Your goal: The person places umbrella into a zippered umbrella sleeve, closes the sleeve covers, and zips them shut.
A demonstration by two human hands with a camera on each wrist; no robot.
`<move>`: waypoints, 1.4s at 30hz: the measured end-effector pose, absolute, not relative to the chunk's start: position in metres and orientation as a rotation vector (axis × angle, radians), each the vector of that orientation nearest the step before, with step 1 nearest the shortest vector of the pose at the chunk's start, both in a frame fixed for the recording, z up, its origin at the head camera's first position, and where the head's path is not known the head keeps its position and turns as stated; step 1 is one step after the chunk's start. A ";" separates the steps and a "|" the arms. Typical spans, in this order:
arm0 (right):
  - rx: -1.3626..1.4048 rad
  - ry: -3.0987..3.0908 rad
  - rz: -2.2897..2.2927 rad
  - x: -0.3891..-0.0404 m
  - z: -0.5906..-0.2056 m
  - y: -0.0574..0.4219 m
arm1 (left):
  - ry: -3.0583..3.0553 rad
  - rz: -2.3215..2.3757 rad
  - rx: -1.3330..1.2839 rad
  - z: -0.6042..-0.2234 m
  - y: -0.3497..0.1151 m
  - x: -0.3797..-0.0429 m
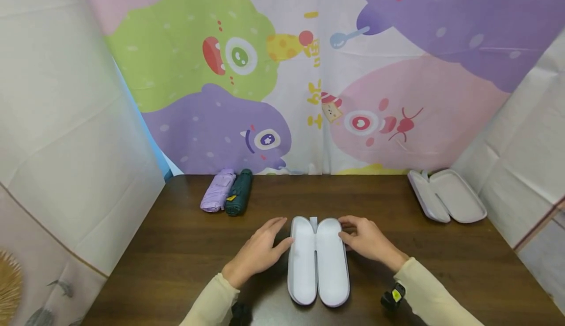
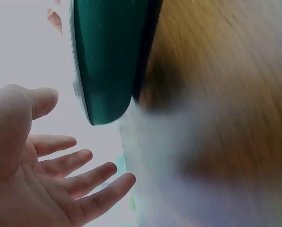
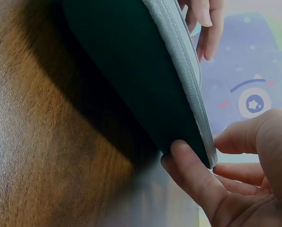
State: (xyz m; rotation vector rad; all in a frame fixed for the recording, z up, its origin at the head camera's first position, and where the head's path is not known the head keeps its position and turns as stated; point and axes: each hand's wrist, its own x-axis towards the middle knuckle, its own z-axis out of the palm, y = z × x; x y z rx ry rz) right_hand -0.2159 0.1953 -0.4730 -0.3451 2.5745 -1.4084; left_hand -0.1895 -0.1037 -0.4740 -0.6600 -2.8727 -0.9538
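Observation:
An opened long zip case lies on the table, its two pale-lined halves side by side and facing up. Its outside is dark green, seen in the left wrist view as a green shell. With thumb and fingers, my right hand pinches the case's far right edge; in the right wrist view the index finger presses the green side near the pale zip. My left hand is beside the left half, fingers spread; the left wrist view shows it apart from the case.
At the back left of the table lie a lilac folded umbrella and a dark green one, side by side. Another opened pale case sits at the back right. Behind hangs a cartoon-printed curtain.

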 end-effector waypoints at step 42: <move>-0.390 2.615 -1.372 -0.218 -0.476 0.197 | -2.778 -0.237 -0.355 -0.464 -0.151 -0.263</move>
